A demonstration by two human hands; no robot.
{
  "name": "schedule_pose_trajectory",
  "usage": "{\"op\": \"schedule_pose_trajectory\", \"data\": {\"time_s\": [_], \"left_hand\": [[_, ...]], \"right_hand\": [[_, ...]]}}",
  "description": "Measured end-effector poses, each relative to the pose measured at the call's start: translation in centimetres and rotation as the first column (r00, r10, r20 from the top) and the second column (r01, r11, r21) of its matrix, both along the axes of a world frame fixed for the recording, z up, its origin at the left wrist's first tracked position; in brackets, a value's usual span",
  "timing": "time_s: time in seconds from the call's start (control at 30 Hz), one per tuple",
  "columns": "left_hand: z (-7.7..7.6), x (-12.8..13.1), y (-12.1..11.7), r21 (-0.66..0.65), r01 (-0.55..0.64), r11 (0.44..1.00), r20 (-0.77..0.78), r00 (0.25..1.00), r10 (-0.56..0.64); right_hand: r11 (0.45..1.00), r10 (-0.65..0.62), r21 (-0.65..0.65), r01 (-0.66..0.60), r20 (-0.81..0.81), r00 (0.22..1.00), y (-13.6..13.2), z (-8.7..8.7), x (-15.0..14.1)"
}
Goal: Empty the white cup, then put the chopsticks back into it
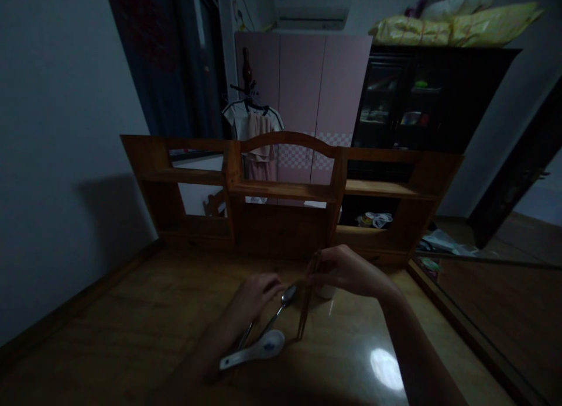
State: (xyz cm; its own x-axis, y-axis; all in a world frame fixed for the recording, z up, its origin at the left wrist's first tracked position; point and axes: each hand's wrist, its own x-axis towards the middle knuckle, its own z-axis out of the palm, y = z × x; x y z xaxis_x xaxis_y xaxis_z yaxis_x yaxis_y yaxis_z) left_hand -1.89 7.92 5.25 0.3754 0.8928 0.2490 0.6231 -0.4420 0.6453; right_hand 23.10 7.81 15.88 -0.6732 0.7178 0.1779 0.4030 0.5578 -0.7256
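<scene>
My right hand [349,271] is closed on a pair of wooden chopsticks [305,306], pinching them near the top. They stand nearly upright, their lower ends at the tabletop. Partly hidden behind that hand is a small white object, perhaps a cup [327,291]. My left hand [254,296] hovers beside the bowl of a metal spoon [287,295], thumb and forefinger apart with nothing visible between them. A white ceramic soup spoon [263,346] with a blue mark lies nearer to me, across the metal spoon's handle. Another thin metal utensil [246,336] shows partly under my left wrist.
The wooden tabletop [132,312] carries a bright light reflection at right. A wooden shelf unit [285,189] runs along its back edge. A wall [65,160] borders the left side. Beyond stand a pink wardrobe [302,84] and a dark cabinet [439,96].
</scene>
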Motion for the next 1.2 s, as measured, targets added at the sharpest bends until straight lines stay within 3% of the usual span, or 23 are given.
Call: {"op": "schedule_pose_trajectory", "data": {"time_s": [0.13, 0.3, 0.43, 0.57, 0.73, 0.83, 1.03, 1.13, 1.2], "left_hand": [[-2.5, -2.0, 1.2, -0.031, -0.189, 0.981, -0.255, 0.951, 0.175], [-5.8, -1.8, 0.8, 0.067, -0.176, 0.982, -0.416, 0.890, 0.188], [-6.3, -0.6, 0.6, 0.090, -0.183, 0.979, -0.518, 0.831, 0.203], [-6.2, 0.4, 1.3, 0.018, -0.220, 0.975, -0.516, 0.834, 0.197], [-5.3, 1.0, 1.7, -0.027, -0.269, 0.963, -0.466, 0.855, 0.226], [-4.2, 0.8, 1.7, -0.012, -0.261, 0.965, -0.312, 0.918, 0.244], [0.4, 1.7, 1.3, -0.081, -0.172, 0.982, 0.046, 0.983, 0.176], [2.7, 3.5, -0.4, -0.087, -0.142, 0.986, 0.291, 0.943, 0.161], [3.3, 4.6, -1.7, -0.078, -0.121, 0.990, 0.374, 0.917, 0.142]], "right_hand": [[1.000, -0.003, -0.009, 0.003, -0.013, 1.000, 0.3, -0.1, 0.1], [1.000, -0.008, -0.019, 0.008, -0.021, 1.000, 0.7, -0.5, 0.4], [0.999, -0.039, -0.006, 0.039, -0.025, 0.999, 0.8, -0.8, 0.6], [1.000, -0.027, 0.000, 0.027, -0.027, 0.999, 0.6, -0.6, 0.6], [0.999, -0.025, 0.038, 0.026, -0.019, 0.999, 0.4, -0.4, 0.8], [0.999, -0.007, 0.034, 0.008, -0.033, 0.999, 0.4, -0.3, 1.0], [0.999, -0.023, 0.043, 0.025, -0.045, 0.999, 0.5, -0.2, 1.2], [1.000, -0.006, 0.013, 0.006, -0.062, 0.998, 0.5, -0.3, 1.2], [1.000, 0.006, -0.002, -0.006, -0.067, 0.998, 0.5, -0.3, 1.2]]}}
